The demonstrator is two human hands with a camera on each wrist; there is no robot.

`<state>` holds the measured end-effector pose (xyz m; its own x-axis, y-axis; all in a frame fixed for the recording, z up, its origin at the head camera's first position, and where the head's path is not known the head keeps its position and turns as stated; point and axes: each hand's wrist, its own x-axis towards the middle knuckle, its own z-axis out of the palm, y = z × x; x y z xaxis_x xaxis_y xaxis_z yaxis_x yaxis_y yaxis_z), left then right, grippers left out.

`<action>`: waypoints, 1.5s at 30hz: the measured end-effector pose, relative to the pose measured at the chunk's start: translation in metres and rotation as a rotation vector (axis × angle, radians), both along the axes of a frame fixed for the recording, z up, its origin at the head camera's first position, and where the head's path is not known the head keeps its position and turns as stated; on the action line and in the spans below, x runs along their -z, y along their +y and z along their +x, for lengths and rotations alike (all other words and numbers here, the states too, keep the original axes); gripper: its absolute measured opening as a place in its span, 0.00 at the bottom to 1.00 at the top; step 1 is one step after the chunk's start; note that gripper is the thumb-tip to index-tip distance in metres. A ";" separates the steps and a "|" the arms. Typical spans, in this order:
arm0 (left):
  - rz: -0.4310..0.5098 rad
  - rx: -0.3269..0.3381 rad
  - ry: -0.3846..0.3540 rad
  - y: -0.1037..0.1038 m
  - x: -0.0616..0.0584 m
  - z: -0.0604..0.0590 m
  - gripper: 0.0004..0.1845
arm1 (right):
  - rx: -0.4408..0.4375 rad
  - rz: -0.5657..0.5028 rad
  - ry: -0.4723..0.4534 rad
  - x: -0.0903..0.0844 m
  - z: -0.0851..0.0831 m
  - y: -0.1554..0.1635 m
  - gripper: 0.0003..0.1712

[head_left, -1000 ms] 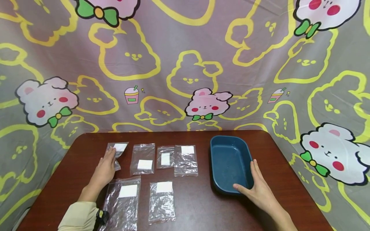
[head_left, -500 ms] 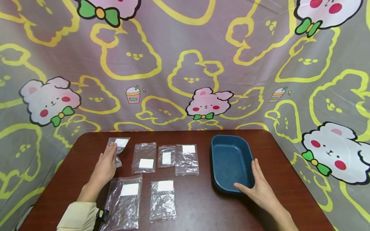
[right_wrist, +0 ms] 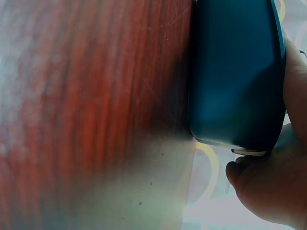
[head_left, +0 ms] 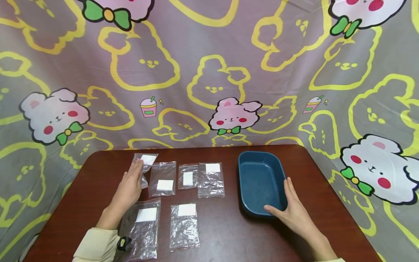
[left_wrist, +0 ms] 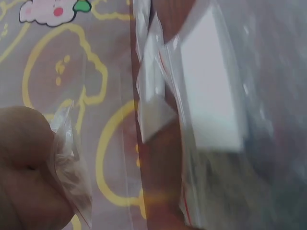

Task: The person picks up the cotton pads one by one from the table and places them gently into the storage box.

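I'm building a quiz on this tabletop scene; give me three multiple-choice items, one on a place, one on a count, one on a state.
1. Where does the dark blue plastic tub stand on the brown wooden table?
A. left end
B. right of the bags
C. on top of a bag

2. How many clear plastic zip bags with white cards are in view?
A. four
B. six
C. nine

3. What is the left hand doing?
A. pinching the far-left clear bag
B. lying flat on bare wood
C. gripping the tub

Answers:
1 B, the tub sits right of all bags, with the right hand at its near corner.
2 B, four in the far row, two nearer.
3 A, the wrist view shows plastic between the fingers.
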<state>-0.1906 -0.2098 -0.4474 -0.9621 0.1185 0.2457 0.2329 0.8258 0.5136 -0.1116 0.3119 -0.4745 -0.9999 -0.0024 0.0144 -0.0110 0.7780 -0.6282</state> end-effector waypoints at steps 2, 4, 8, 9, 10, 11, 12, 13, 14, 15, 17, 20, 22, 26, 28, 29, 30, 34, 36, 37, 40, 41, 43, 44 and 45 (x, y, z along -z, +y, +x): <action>0.002 0.014 0.003 0.008 -0.001 -0.001 0.25 | 0.000 0.000 0.001 -0.001 0.000 0.000 0.73; 0.005 0.032 0.012 0.019 -0.002 -0.002 0.25 | 0.000 0.003 0.002 -0.001 0.000 0.000 0.73; 0.005 0.074 0.041 0.043 -0.003 -0.004 0.24 | 0.000 0.010 0.009 0.000 0.000 0.000 0.73; 0.003 0.084 0.049 0.050 -0.004 -0.004 0.24 | -0.001 0.010 0.013 0.000 0.000 0.000 0.73; 0.000 0.096 0.052 0.057 -0.004 -0.004 0.24 | -0.001 0.012 0.016 0.000 0.000 0.000 0.73; -0.002 0.108 0.058 0.063 -0.004 -0.005 0.24 | -0.001 0.011 0.019 0.000 0.000 0.000 0.73; -0.001 0.121 0.061 0.070 -0.004 -0.005 0.24 | -0.002 0.011 0.021 0.000 0.000 0.000 0.73; -0.001 0.134 0.061 0.077 -0.004 -0.005 0.24 | -0.003 0.009 0.024 0.001 0.000 0.000 0.73; -0.001 0.146 0.059 0.085 -0.004 -0.006 0.24 | -0.003 0.007 0.026 0.001 0.000 0.000 0.73; 0.001 0.159 0.057 0.092 -0.004 -0.006 0.25 | -0.004 0.006 0.027 0.001 0.000 0.000 0.73; 0.011 0.188 0.053 0.108 -0.004 -0.007 0.24 | -0.004 0.008 0.029 0.002 0.000 0.001 0.73; 0.006 0.240 0.047 0.132 -0.005 -0.008 0.25 | -0.001 0.014 0.029 0.002 0.001 0.001 0.73; -0.004 0.272 0.048 0.148 -0.006 -0.008 0.25 | -0.001 0.015 0.033 0.002 0.001 0.001 0.73; -0.030 0.325 0.036 0.179 -0.010 -0.007 0.25 | 0.001 0.010 0.030 0.001 0.001 0.001 0.72; -0.041 0.348 0.023 0.192 -0.013 -0.007 0.26 | 0.001 0.009 0.027 0.001 0.001 0.001 0.73; -0.049 0.359 0.014 0.199 -0.014 -0.007 0.26 | 0.002 0.009 0.021 0.001 0.001 0.001 0.73; -0.055 0.371 0.009 0.206 -0.016 -0.007 0.26 | 0.003 0.011 0.019 0.001 0.001 0.001 0.73; -0.105 0.407 0.019 0.233 -0.019 -0.005 0.27 | 0.006 0.016 0.005 0.000 0.001 -0.001 0.73; -0.145 0.422 0.031 0.247 -0.019 -0.003 0.28 | 0.010 0.020 0.003 0.000 0.001 -0.001 0.73; -0.165 0.429 0.038 0.254 -0.020 -0.002 0.28 | 0.011 0.021 0.005 -0.001 0.001 -0.001 0.73; -0.216 0.445 0.036 0.275 -0.019 0.002 0.28 | 0.011 0.023 0.008 -0.001 0.001 -0.002 0.73; -0.228 0.448 0.028 0.282 -0.019 0.003 0.29 | 0.010 0.020 0.007 -0.002 0.001 -0.002 0.73; -0.238 0.451 0.019 0.294 -0.020 0.005 0.29 | 0.009 0.018 0.003 -0.002 0.002 -0.002 0.73; -0.242 0.452 0.012 0.299 -0.020 0.006 0.29 | 0.009 0.017 0.000 -0.003 0.002 -0.002 0.73; -0.246 0.450 0.007 0.304 -0.021 0.007 0.28 | 0.009 0.015 -0.001 -0.003 0.002 -0.002 0.73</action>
<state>-0.1831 0.0946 -0.4260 -0.8009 0.5756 0.1651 0.5959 0.7392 0.3138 -0.1093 0.3095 -0.4715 -0.9999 0.0062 0.0139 -0.0037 0.7873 -0.6165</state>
